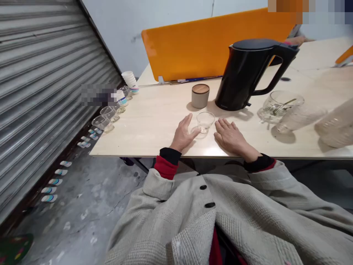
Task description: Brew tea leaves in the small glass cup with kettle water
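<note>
A small clear cup (205, 120) stands upright on the table between my hands. My left hand (184, 134) is just left of it, fingers apart, the thumb reaching toward the cup's lower side; whether it touches I cannot tell. My right hand (230, 136) lies flat on the tabletop to the cup's right, holding nothing. Behind the cup sits a grey canister (200, 98) with a wooden lid. A black electric kettle (241, 75) stands behind my right hand, its handle pointing right.
An orange divider (190, 51) crosses the back of the table (146, 125). Clear cups (103, 123) and a stack of paper cups (129, 81) line the left edge. At right are a glass bowl (284, 105) and plastic-wrapped cups (300, 117). Several paper cups (55, 182) line the floor by the shutter.
</note>
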Tool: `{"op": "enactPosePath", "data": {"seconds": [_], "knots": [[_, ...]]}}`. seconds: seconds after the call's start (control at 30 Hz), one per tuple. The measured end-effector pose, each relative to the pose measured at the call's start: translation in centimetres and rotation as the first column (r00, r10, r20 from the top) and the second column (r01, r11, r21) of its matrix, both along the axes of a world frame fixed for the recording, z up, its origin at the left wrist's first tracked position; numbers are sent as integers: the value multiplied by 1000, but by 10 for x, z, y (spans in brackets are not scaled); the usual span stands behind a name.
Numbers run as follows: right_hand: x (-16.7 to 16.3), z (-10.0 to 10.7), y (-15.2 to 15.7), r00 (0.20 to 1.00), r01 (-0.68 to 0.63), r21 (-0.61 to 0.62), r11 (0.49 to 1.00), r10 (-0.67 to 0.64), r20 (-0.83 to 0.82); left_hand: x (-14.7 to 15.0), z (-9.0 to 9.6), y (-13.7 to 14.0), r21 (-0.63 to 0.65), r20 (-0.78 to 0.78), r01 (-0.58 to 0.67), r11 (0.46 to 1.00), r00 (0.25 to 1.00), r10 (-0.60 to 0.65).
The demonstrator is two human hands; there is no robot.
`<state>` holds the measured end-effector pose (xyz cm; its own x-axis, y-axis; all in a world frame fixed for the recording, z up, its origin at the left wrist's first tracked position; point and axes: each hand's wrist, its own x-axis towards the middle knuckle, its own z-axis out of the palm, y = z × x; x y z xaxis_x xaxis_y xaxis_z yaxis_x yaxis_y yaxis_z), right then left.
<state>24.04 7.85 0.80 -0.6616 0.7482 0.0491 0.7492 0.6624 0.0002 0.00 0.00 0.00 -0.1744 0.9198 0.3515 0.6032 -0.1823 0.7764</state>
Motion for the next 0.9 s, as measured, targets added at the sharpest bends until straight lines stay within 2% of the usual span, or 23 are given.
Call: {"op": "enactPosePath", "data": {"seconds": [0.13,0.27,0.5,0.73,0.9], "knots": [[0,-1,0,1000,13,-2,1000,-13,18,14,-1,1,-63,224,78,995,973,-62],[0,-4,1,1000,10,21,1000,-10,9,27,-5,8,-66,326,41,997,945,-17],[1,-7,2,1000,-2,25,1000,2,-29,34,-7,18,-13,334,30,999,942,-24],[2,-9,5,999,-8,13,1000,8,-38,35,5,14,-6,284,-33,999,958,33],[4,-13,6,999,-11,39,999,13,-36,39,13,6,0,334,-58,998,941,55]]}}
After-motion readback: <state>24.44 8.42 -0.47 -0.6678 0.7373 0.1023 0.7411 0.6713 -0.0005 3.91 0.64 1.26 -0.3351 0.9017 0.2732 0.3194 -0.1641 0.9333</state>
